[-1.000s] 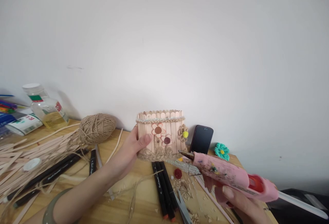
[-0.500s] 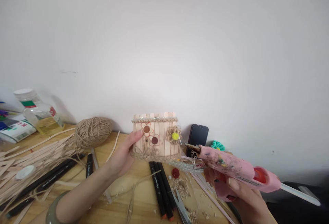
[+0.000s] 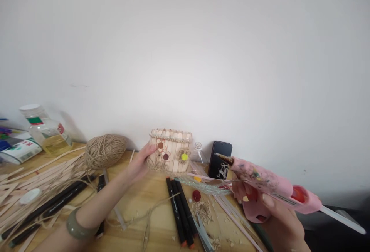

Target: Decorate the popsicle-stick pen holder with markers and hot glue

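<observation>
My left hand (image 3: 142, 162) grips the left side of a small round craft-stick pot (image 3: 173, 159), thumb on its front. Twine and a silvery cord ring the pot. Its front bears two drawn flowers with brown centres and a twine flower (image 3: 184, 155) with a yellow middle. My right hand (image 3: 277, 217) is wrapped round the handle of a pink hot glue gun (image 3: 260, 178), whose stained nozzle points left toward the pot without touching it. A white glue stick (image 3: 343, 220) juts from the gun's back end.
Behind the nozzle a phone (image 3: 221, 153) leans on the wall. Black markers (image 3: 180, 213), scissors (image 3: 204, 232), wood shavings and a dark red pompom (image 3: 196, 195) lie below. On the left are a twine ball (image 3: 106, 151), loose craft sticks (image 3: 54, 169) and a bottle of yellow liquid (image 3: 52, 136).
The pot has moved slightly left and tipped so its rim shows more. The glue gun has shifted a little right, and its nozzle is now farther from the twine flower.
</observation>
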A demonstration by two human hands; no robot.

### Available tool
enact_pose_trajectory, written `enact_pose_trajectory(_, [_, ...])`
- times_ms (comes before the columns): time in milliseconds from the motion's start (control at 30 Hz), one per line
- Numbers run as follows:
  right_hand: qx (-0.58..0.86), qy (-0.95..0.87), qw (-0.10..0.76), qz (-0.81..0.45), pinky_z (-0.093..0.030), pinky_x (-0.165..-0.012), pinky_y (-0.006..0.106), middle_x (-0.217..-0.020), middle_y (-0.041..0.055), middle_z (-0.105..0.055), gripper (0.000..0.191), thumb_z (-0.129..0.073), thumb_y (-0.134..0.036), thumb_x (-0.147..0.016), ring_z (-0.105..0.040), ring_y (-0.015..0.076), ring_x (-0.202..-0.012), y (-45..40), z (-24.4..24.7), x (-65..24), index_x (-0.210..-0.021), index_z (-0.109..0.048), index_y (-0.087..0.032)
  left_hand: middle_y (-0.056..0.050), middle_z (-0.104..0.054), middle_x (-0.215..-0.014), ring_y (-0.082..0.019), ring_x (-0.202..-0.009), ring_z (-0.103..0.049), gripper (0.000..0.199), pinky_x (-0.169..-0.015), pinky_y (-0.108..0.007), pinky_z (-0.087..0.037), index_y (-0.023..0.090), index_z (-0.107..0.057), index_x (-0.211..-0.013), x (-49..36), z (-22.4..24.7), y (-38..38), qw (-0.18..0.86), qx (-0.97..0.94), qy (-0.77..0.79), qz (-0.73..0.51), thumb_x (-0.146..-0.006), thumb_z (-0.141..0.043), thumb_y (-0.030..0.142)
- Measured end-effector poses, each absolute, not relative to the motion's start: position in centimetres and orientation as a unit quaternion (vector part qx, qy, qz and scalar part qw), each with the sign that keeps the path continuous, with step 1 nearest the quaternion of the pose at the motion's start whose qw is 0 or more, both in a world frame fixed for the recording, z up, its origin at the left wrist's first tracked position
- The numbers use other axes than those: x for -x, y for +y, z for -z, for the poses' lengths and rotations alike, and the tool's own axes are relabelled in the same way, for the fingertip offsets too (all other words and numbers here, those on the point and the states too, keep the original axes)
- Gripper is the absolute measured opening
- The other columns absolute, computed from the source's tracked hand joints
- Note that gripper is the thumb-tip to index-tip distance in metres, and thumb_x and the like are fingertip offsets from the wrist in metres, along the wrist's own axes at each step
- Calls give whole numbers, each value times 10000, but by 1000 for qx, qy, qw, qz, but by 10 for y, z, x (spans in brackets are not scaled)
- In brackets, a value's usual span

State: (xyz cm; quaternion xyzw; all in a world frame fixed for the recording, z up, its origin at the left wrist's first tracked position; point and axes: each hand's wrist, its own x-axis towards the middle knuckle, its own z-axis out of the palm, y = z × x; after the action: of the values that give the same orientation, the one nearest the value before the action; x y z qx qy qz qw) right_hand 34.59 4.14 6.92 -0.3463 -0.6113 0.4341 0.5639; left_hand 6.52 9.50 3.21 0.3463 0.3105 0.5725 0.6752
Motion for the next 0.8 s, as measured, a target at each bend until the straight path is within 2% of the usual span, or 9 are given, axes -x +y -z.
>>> enact_pose_trajectory(100, [307,-629,578,-420,-398,-499,316,-593,20,-550,390,-685,-503,-734,-486,188,-536,46,-78,-350,-1030,-719,-251,-64,-705,-1135,-259,-1099,-625,449,-876,-340,-531,204,-602,-1155,-51,-28,105,636,-373,314,-598,-747,-723,350])
enact_pose_trajectory(233, [327,-606,599,-408,-413,-527,320,-607,24,-558,427,-688,-483,-745,-492,195,-568,45,-80,-361,-1093,-688,-236,-85,-679,-1185,-264,-1119,-615,476,-896,-350,-528,194,-564,-1185,-26,-19,116,588,-410,369,-592,-761,-718,345])
enact_pose_trajectory(300, [336,-593,611,-404,-418,-522,307,-611,23,-556,356,-689,-477,-743,-491,184,-567,41,-77,-369,-998,-702,-229,-107,-694,-1147,-285,-1115,-618,510,-896,-351,-529,172,-587,-1145,-13,-12,118,577,-419,391,-582,-702,-767,349])
enact_pose_trajectory(367, [351,-578,623,-394,-423,-523,296,-612,24,-546,248,-691,-459,-743,-488,174,-574,35,-73,-378,-809,-690,-220,-127,-697,-1132,-308,-1129,-607,536,-928,-373,-513,157,-604,-1109,-1,-4,118,570,-428,404,-573,-651,-804,349])
enact_pose_trajectory(433, [372,-561,633,-382,-424,-527,290,-620,23,-534,228,-696,-440,-740,-481,170,-588,28,-69,-388,-715,-653,-217,-138,-685,-1150,-320,-1156,-587,541,-977,-402,-480,153,-607,-1092,7,3,116,563,-441,415,-563,-634,-818,348])
enact_pose_trajectory(667, [440,-539,634,-338,-413,-534,300,-627,26,-511,274,-699,-481,-728,-466,177,-611,-6,-58,-412,-643,-634,-229,-143,-642,-1220,-332,-1247,-507,624,-1064,-462,-387,168,-560,-1180,21,20,103,548,-509,424,-511,-635,-818,329])
enact_pose_trajectory(800, [450,-510,648,-342,-424,-530,280,-635,17,-506,257,-722,-470,-707,-467,167,-613,-16,-46,-416,-674,-646,-227,-131,-557,-1339,-315,-1308,-436,681,-1101,-423,-342,186,-484,-1270,24,35,101,534,-540,413,-502,-674,-780,334])
